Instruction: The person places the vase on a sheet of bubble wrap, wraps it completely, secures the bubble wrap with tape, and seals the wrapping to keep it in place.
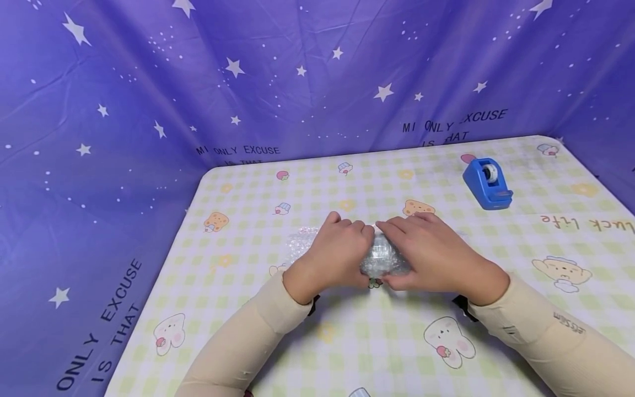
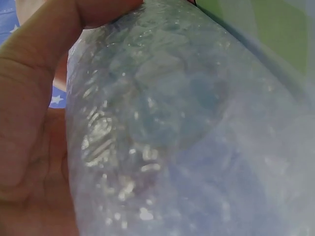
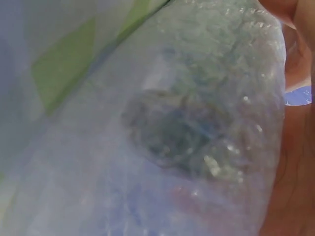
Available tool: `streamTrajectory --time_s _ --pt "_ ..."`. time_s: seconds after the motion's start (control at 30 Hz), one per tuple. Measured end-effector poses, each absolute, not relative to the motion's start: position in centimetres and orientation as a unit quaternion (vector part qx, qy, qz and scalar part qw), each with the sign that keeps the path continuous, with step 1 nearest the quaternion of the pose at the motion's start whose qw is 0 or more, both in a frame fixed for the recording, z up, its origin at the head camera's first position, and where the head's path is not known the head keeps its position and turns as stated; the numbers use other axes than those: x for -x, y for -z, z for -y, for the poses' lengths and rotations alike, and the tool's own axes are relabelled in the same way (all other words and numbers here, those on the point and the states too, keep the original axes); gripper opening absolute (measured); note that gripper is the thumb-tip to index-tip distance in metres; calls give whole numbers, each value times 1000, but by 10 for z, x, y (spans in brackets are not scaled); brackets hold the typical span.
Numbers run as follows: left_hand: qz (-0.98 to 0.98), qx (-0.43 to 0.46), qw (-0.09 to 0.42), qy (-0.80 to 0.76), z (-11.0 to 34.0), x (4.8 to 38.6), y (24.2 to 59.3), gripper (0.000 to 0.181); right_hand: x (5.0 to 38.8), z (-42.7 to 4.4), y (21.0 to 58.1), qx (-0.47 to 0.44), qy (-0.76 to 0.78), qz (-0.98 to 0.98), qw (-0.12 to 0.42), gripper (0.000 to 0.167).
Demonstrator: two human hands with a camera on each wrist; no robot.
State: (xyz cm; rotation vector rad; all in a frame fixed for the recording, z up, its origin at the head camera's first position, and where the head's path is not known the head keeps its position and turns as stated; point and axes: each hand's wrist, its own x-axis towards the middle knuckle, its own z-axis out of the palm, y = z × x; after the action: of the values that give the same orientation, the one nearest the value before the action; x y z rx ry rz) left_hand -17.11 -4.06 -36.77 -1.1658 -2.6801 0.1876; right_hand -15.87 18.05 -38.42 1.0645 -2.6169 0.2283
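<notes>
A roll of clear bubble wrap [image 1: 381, 255] lies crosswise on the table under both hands. Something round and bluish shows dimly through its end in the left wrist view, too blurred to name. My left hand [image 1: 337, 251] grips the left part of the roll, thumb [image 2: 37, 44] on the near side and fingers over the top. On the right part my right hand [image 1: 431, 253] holds it the same way, its thumb low at the front. Bubble wrap [image 3: 197, 123] fills most of the right wrist view. A loose flap of wrap sticks out past the left hand.
A blue tape dispenser [image 1: 488, 184] with a roll of tape stands at the back right of the table. The table [image 1: 278, 353] has a checked cloth with cartoon prints. Purple star-patterned curtains [image 1: 317, 99] hang behind the table and to both sides.
</notes>
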Motion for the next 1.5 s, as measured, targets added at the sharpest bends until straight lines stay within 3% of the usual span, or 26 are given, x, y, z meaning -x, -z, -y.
streamTrajectory --time_s 0.23,0.8,1.5 --pt "908 401 101 -60 42 173 367 68 157 -181 382 -362 -72 920 128 99" --pt "917 396 34 -13 48 181 365 69 152 -180 377 -361 -62 924 111 103" --pt "918 397 -8 13 50 184 365 60 152 -173 384 -372 -59 917 133 96"
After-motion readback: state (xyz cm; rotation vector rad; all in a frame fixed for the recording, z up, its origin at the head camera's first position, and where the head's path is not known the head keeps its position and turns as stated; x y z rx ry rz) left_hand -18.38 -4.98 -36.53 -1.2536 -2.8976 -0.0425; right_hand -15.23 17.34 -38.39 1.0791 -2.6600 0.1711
